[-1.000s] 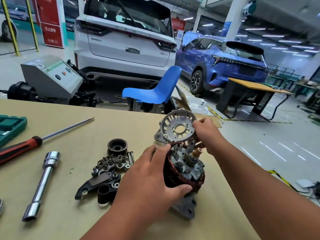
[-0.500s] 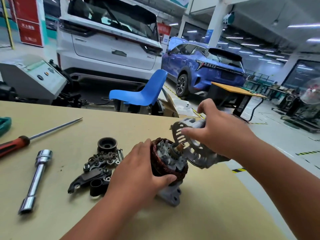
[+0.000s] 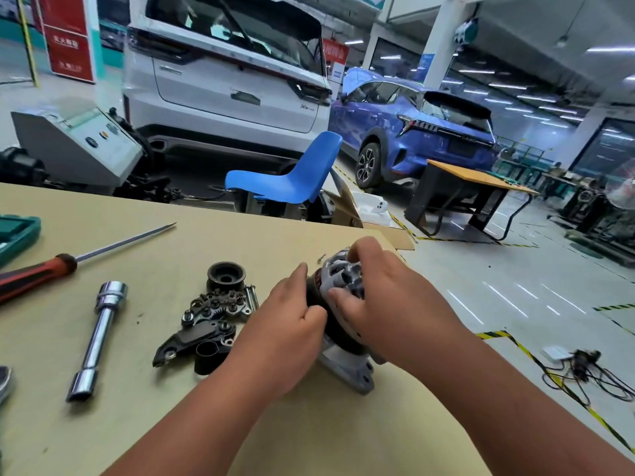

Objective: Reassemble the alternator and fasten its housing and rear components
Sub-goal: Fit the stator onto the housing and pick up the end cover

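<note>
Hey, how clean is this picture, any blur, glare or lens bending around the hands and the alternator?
Head view: the left hand, right hand and alternator look slightly soft, but readable. Head view: the chrome socket wrench shows bright highlights, and ceiling lights streak the glossy floor. Head view: the wide lens tilts the pillar and smears the far right edge.

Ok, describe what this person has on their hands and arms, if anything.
The left hand and right hand are bare, with no gloves. No ring, watch or wristband shows on either. No sleeve or cuff is in view right down to the frame's lower edge, and no tape or bandage is visible.
</note>
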A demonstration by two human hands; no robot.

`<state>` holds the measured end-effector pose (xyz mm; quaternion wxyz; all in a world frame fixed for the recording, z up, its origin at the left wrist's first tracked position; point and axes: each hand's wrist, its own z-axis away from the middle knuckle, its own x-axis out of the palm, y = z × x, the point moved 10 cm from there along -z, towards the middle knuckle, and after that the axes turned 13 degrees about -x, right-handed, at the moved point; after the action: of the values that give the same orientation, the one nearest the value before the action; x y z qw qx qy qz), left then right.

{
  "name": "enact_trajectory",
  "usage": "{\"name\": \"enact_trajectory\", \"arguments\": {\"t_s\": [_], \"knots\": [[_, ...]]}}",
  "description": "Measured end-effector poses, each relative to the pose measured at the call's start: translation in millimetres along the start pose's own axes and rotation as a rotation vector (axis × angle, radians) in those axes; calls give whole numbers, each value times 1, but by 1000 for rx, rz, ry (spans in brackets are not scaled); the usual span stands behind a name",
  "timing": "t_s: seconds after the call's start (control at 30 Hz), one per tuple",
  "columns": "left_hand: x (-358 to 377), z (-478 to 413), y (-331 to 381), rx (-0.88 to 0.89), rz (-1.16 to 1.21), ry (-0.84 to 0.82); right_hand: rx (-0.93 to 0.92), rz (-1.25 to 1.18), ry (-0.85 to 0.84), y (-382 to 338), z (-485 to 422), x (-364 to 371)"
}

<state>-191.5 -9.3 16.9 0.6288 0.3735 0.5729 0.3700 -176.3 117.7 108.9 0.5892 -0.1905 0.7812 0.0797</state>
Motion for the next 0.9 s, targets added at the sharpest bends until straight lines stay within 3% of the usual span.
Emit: {"name": "enact_trajectory", "arguments": {"t_s": [0.23,0.43,0.53,0.9], "knots": [[-1,6,12,116,-200,92,-85,-266,151,15,33,2],[-2,11,18,139,-221,88,-93,-455,255,27,56,25],[0,10,18,145,-224,81,-127,-416,274,26,56,26],[0,3,4,60,97,6,10,-271,82,-2,42,28]]}}
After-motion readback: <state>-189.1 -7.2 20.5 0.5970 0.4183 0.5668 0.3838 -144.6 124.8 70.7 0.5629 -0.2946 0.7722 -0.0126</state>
